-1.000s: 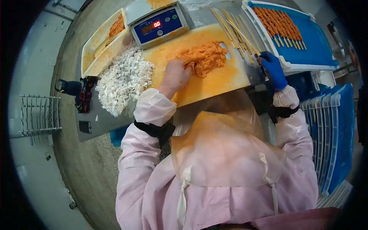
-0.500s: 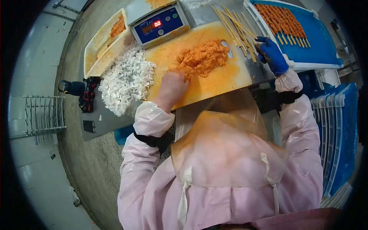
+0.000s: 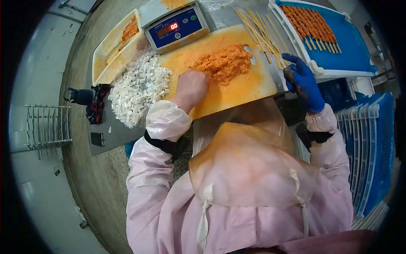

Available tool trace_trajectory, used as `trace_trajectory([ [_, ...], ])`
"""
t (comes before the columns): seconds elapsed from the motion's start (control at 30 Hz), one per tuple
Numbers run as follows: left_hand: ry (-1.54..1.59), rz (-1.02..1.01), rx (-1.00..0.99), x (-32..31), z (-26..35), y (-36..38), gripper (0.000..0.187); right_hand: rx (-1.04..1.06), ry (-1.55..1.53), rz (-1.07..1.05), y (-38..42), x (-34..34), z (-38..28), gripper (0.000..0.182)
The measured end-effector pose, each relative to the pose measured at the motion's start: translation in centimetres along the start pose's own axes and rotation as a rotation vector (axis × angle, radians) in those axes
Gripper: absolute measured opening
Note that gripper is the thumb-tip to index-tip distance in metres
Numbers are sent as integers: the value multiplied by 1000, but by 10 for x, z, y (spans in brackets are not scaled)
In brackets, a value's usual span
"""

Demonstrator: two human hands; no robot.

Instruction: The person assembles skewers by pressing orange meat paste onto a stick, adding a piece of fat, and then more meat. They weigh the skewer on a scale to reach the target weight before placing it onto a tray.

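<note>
My left hand (image 3: 192,86), bare, rests on the yellow-stained cutting board (image 3: 253,91) at the left edge of a mound of orange minced meat (image 3: 226,63). Its fingers are curled under, and what they hold, if anything, is hidden. My right hand (image 3: 303,84), in a stained blue glove, hovers beyond the board's right edge. Its index finger points toward the near ends of the loose wooden skewers (image 3: 264,36); the other fingers are bent. No object shows in it.
A scale (image 3: 175,29) reading 0.0 stands behind the board. Left are a heap of small white pieces (image 3: 139,91) and a white tub (image 3: 105,53) with some orange meat. A blue-lined tray (image 3: 347,53) holds several meat skewers (image 3: 311,27). Stacked trays (image 3: 363,148) stand at right.
My right hand has drawn back from the skewers toward my body, and its index finger has lifted apart. My left hand has shifted slightly upward at the meat's edge.
</note>
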State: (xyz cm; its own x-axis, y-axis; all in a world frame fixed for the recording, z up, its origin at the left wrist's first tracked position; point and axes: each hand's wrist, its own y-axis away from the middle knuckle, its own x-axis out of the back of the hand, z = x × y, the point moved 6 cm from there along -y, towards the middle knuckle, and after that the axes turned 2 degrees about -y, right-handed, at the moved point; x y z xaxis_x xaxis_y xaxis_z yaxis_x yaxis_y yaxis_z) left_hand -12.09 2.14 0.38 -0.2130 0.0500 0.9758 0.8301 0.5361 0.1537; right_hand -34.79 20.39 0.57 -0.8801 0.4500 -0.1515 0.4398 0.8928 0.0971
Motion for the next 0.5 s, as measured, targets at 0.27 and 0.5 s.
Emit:
trace_trajectory([
  [0.27,50,123,-116,-6,10,5,24,-181,-36,94,48,-3,48,29],
  [0.5,5,36,-42,-2,16,-3,19,-133,-48,76,66,-10,51,31],
])
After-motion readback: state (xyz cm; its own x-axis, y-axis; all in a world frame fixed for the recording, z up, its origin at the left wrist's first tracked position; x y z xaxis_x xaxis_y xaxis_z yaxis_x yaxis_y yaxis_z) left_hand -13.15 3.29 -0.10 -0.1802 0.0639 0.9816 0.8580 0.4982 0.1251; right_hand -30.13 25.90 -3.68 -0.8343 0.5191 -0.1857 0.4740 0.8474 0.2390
